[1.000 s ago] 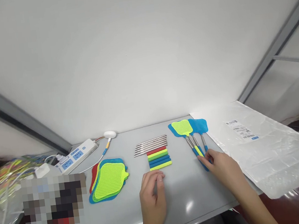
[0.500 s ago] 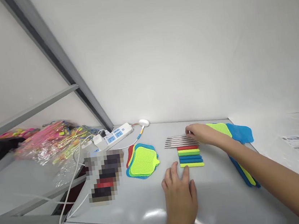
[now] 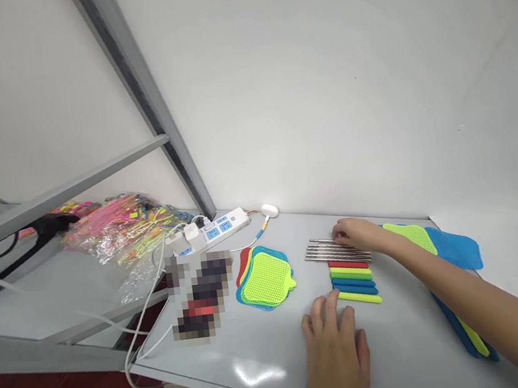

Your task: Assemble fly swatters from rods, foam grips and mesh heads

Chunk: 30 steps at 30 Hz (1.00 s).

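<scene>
My right hand point(image 3: 351, 233) reaches over a row of thin metal rods point(image 3: 323, 251), its fingers curled in a pinch on the rod at the far edge. The fingertips partly hide the contact. Below the rods lie several coloured tube handles: red point(image 3: 349, 265), yellow, green and blue, with a separate yellow-green handle point(image 3: 360, 297) nearest to me. My left hand point(image 3: 334, 342) is open, palm down on the table, fingers spread, fingertips close to the left end of that handle. To its left sits a pile of mesh fly swatter heads point(image 3: 267, 278), a yellow-green one on top.
Assembled-looking swatters point(image 3: 457, 246) lie at the right, partly under my right forearm. A white power strip point(image 3: 219, 230) with cables stands at the back left. A pixelated dark item point(image 3: 203, 298) lies at the left. Bagged colourful goods point(image 3: 126, 226) fill a shelf beyond.
The view has turned left, so everything sits further right. My right hand has shifted slightly left along the rods. My left hand stays open near the handles.
</scene>
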Tool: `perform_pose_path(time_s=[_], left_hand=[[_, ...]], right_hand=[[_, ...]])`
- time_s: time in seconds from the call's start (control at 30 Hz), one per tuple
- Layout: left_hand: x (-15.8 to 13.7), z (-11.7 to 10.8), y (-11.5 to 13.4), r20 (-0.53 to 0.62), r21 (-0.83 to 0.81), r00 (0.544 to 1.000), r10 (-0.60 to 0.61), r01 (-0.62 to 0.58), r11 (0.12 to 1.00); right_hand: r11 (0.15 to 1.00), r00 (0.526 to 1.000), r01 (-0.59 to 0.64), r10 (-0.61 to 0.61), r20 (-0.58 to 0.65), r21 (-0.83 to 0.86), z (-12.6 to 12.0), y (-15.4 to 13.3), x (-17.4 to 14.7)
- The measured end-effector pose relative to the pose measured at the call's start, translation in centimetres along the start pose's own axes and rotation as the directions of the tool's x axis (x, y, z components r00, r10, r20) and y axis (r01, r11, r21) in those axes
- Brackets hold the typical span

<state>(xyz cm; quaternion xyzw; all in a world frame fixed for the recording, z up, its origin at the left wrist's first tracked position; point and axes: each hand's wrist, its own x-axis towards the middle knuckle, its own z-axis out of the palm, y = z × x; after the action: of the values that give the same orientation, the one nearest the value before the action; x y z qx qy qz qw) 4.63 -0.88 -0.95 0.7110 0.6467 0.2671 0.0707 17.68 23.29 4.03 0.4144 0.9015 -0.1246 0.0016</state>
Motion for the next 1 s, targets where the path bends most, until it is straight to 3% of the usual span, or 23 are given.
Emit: perform_pose_path(time_s=[0.27, 0.47, 0.53, 0.63, 0.73, 0.8, 0.9, 1.0], left_hand=[[-0.2, 0.1, 0.1, -0.019, -0.061, 1.000, 0.003, -0.005, 0.998], [-0.4, -0.3, 0.2, -0.025, -0.100, 0.999, -0.044, 0.041, 0.994], [-0.4, -0.2, 0.2, -0.017, -0.093, 0.999, -0.041, 0.039, 0.995], [-0.1, -0.2, 0.2, 0.017, -0.104, 1.000, -0.021, 0.023, 0.994], [0.2, -0.6, 0.0, 0.069, -0.200, 0.998, -0.002, 0.016, 0.980], [0.3, -1.1, -0.2, 0.090, -0.325, 0.996, -0.009, 0.038, 0.945], [0.2, -1.6, -0.6, 0.080, -0.508, 0.991, -0.110, 0.135, 0.850], [-0.2, -1.7, -0.8, 0.040, -0.621, 0.978, -0.204, 0.184, 0.762]], right_hand=[[0.996, 0.997, 0.039, -0.044, -0.059, -0.080, 0.5, -0.1, 0.2], [0.993, 0.963, -0.081, 0.056, -0.262, -0.086, -2.9, -1.0, -4.0], [0.989, 0.922, -0.144, 0.126, -0.367, -0.022, -4.2, -1.5, -6.9], [0.935, 0.754, -0.191, 0.334, -0.566, 0.297, -5.0, -3.2, -12.0], [0.790, 0.604, -0.011, 0.494, -0.625, 0.613, -3.7, -5.7, -16.5], [0.616, 0.520, 0.121, 0.629, -0.578, 0.778, -1.8, -7.4, -18.5], [0.344, 0.415, 0.268, 0.802, -0.430, 0.900, 1.8, -9.2, -20.1], [0.121, 0.419, 0.326, 0.871, -0.257, 0.938, 5.0, -10.4, -20.6]])
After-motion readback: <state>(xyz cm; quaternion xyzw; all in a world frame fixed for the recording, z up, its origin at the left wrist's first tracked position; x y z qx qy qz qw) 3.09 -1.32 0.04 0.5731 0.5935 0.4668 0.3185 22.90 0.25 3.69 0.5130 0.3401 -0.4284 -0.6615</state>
